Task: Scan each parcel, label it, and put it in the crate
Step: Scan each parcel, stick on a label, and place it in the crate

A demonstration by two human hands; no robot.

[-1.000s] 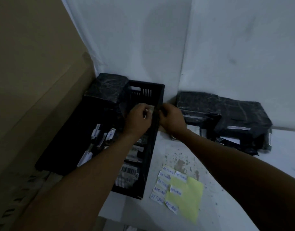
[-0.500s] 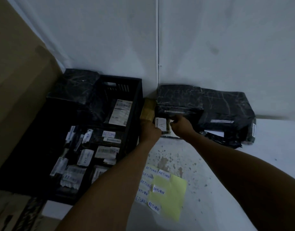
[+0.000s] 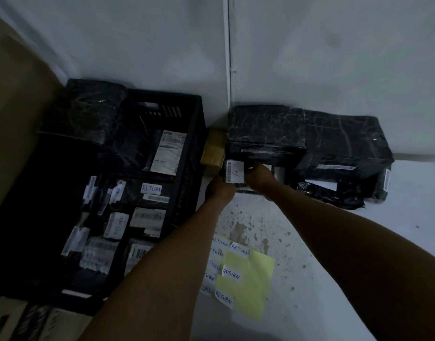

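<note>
A black plastic crate (image 3: 187,143) stands on the left, filled with several black parcels bearing barcodes and "RETURN" labels. To its right a pile of black wrapped parcels (image 3: 297,134) leans against the wall. At the pile's front left corner sits a small black parcel with a white label marked "A" (image 3: 235,172). My left hand (image 3: 220,191) grips its lower left edge, and my right hand (image 3: 258,177) grips its right side. A yellow sheet (image 3: 251,286) carrying several white "RETURN" labels lies on the table in front. No scanner is in view.
A small brown taped parcel (image 3: 212,151) is wedged between the crate and the pile. Brown cardboard (image 3: 15,107) stands along the left. White walls meet in a corner behind. The white tabletop (image 3: 322,254) is stained near the yellow sheet.
Both hands left the crate's far right rim and moved right to the small "A" parcel at the pile. The view swung right with them.
</note>
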